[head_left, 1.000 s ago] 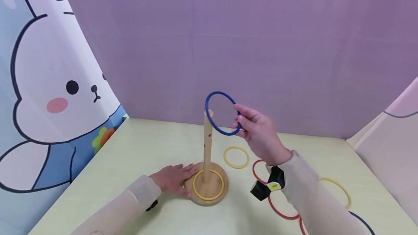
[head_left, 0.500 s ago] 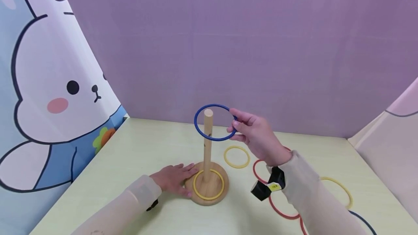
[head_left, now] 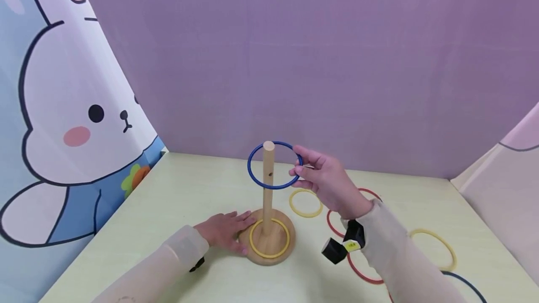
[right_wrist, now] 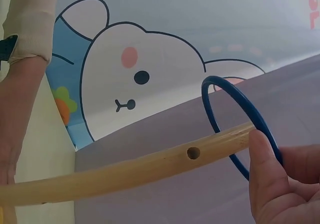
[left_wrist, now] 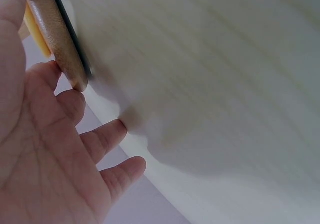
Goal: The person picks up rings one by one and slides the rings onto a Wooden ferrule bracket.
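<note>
My right hand (head_left: 330, 179) pinches the right side of a blue ring (head_left: 249, 167) between thumb and fingers. The ring surrounds the upper part of the wooden post (head_left: 268, 200), tilted, as the right wrist view shows with the post (right_wrist: 125, 173) passing through the ring (right_wrist: 209, 103). The post stands on a round wooden base (head_left: 290, 233), where a yellow ring (head_left: 251, 242) lies around its foot. My left hand (head_left: 223, 232) rests with spread fingers at the base's left edge; in the left wrist view its fingers touch the rim (left_wrist: 60, 38).
Right of the base lies a yellow ring (head_left: 292, 205) on the table (head_left: 189, 176). Further right are red rings (head_left: 362, 277), another yellow ring (head_left: 454, 254) and a blue ring (head_left: 469, 284), partly behind the right sleeve. A purple wall (head_left: 337, 60) stands behind.
The blue ring has moved left and down, from beside and in front of the post top to around the post. My right hand moved with it, while the left hand stayed on the base.
</note>
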A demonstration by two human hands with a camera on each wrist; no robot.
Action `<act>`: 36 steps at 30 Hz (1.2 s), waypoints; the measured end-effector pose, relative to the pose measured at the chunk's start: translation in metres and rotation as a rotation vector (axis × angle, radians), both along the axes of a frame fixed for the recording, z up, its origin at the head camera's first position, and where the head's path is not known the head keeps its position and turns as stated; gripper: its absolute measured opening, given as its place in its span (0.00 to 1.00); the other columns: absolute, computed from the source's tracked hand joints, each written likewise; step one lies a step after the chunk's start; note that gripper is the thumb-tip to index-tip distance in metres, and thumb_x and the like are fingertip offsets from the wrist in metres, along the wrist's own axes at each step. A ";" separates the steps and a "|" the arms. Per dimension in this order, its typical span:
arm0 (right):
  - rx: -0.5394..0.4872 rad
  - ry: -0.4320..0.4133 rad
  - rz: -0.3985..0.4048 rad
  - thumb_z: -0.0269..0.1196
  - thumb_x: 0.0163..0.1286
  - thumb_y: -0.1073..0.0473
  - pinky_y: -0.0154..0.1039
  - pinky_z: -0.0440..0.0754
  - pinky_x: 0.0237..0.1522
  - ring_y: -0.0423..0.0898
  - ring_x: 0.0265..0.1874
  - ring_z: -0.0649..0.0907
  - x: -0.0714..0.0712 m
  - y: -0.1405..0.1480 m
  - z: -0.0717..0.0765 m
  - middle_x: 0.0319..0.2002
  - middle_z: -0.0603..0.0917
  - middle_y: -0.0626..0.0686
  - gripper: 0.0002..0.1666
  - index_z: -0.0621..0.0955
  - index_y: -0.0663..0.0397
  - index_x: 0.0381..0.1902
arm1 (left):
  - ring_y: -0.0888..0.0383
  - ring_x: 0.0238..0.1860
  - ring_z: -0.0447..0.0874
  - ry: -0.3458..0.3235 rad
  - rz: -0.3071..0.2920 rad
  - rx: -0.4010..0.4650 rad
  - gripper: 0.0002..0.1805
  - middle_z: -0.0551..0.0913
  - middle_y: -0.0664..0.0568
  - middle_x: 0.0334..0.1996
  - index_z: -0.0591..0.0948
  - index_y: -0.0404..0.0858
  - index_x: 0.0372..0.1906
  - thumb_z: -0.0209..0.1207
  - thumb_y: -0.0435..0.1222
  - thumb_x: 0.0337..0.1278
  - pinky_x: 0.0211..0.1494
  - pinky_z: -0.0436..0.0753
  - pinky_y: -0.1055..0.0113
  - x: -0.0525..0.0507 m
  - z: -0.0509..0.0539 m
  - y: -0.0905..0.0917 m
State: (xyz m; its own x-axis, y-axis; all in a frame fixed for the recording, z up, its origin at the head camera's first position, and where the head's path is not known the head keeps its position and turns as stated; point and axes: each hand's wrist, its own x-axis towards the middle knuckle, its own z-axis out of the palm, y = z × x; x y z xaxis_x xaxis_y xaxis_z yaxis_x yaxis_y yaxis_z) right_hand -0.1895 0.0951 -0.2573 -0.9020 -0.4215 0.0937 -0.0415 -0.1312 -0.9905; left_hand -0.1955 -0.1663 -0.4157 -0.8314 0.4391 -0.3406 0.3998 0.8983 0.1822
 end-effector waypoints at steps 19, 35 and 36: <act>-0.074 -0.026 0.052 0.49 0.71 0.76 0.32 0.82 0.40 0.37 0.33 0.82 0.001 -0.009 -0.034 0.37 0.70 0.52 0.32 0.57 0.69 0.71 | 0.41 0.70 0.58 0.012 0.000 0.023 0.47 0.55 0.57 0.74 0.61 0.51 0.74 0.61 0.62 0.49 0.68 0.62 0.46 -0.001 -0.004 -0.002; -0.109 -0.064 0.030 0.49 0.70 0.77 0.34 0.83 0.40 0.39 0.32 0.82 0.004 -0.010 -0.058 0.36 0.72 0.51 0.26 0.63 0.76 0.65 | 0.43 0.70 0.60 -0.008 0.039 -0.014 0.47 0.57 0.58 0.74 0.62 0.53 0.73 0.64 0.62 0.46 0.67 0.63 0.45 -0.003 -0.001 0.005; -0.107 -0.065 0.027 0.49 0.70 0.77 0.34 0.83 0.40 0.39 0.32 0.82 0.004 -0.010 -0.059 0.36 0.72 0.51 0.25 0.63 0.76 0.65 | 0.43 0.70 0.60 -0.002 0.035 -0.018 0.47 0.57 0.58 0.74 0.62 0.54 0.73 0.64 0.62 0.46 0.66 0.63 0.44 -0.003 -0.001 0.005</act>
State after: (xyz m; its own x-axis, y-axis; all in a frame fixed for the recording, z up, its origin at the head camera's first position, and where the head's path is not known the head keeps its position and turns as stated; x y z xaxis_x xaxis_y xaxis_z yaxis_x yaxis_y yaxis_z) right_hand -0.1859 0.0850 -0.3160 -0.8960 -0.4366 0.0809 0.0276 -0.2366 -0.9712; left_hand -0.1988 -0.1617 -0.4167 -0.8453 0.4039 -0.3498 0.3680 0.9147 0.1669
